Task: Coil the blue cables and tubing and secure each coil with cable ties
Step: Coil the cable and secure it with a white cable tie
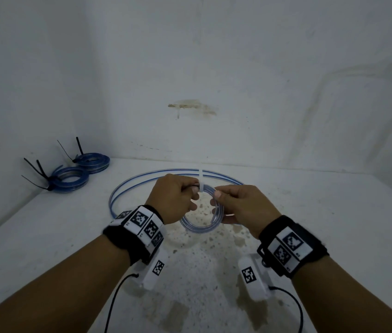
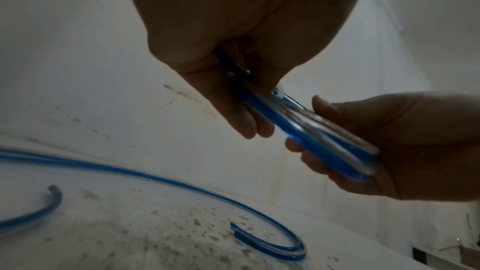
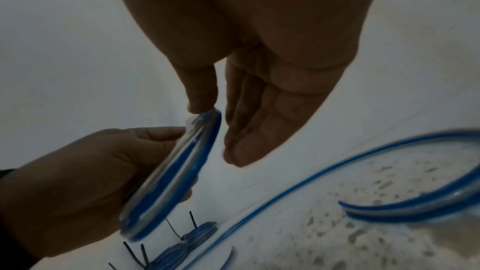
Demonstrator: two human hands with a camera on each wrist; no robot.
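Note:
A small coil of clear-and-blue tubing (image 1: 201, 225) hangs above the table between both hands. My left hand (image 1: 190, 197) grips the coil's top left, where a white cable tie (image 1: 200, 179) wraps it and sticks upward. My right hand (image 1: 216, 200) pinches the coil's right side, thumb on top and fingers underneath. The left wrist view shows the coil (image 2: 319, 141) edge-on, running from my left fingers (image 2: 244, 118) into my right hand (image 2: 389, 141). In the right wrist view my right thumb (image 3: 202, 93) touches the coil (image 3: 176, 171).
Loose blue tubing (image 1: 142, 181) lies in wide loops on the white table behind the hands. Two finished blue coils (image 1: 70, 180) (image 1: 93, 162) with black cable ties sit at the back left by the wall. The table (image 1: 322, 224) is stained under the hands.

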